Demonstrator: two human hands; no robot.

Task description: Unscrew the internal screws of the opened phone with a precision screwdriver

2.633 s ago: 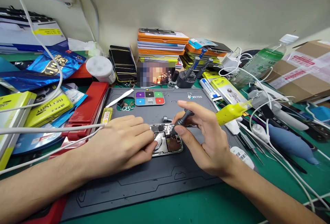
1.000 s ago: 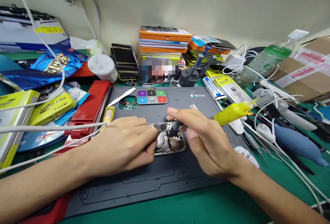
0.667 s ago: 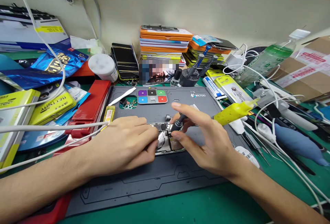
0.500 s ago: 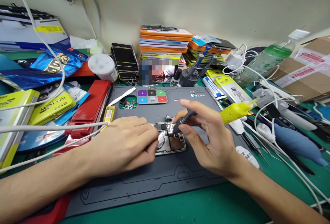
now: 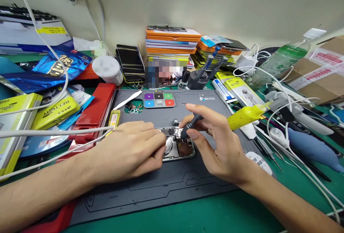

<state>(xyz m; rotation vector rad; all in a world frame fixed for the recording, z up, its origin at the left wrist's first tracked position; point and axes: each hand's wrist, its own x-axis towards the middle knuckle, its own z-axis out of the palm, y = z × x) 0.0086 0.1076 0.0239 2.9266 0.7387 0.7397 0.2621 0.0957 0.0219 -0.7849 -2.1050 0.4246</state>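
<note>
An opened phone (image 5: pixel 174 149) lies on the grey work mat (image 5: pixel 150 190), its inner parts and a round coil showing. My left hand (image 5: pixel 139 147) is closed over the phone's left end, and its fingertips are partly hidden. My right hand (image 5: pixel 219 140) grips a dark screwdriver (image 5: pixel 190 126) between thumb and fingers, tilted over the phone's upper right part. The screwdriver's tip cannot be made out. Just beyond the phone, by my right fingertips, is a small grey cylindrical piece (image 5: pixel 176 122).
Behind the phone lie a coloured screw tray (image 5: pixel 159 100), a white pry tool (image 5: pixel 128 100) and a green circuit board (image 5: pixel 134 106). A screwdriver holder (image 5: pixel 198 80) stands at the back. A yellow bottle (image 5: pixel 244 116), cables and tweezers (image 5: pixel 266 149) crowd the right; a red tool (image 5: pixel 94 113) lies left.
Both hands stay nearly where they were, with the screwdriver held over the phone. The whole view has shifted very slightly.
</note>
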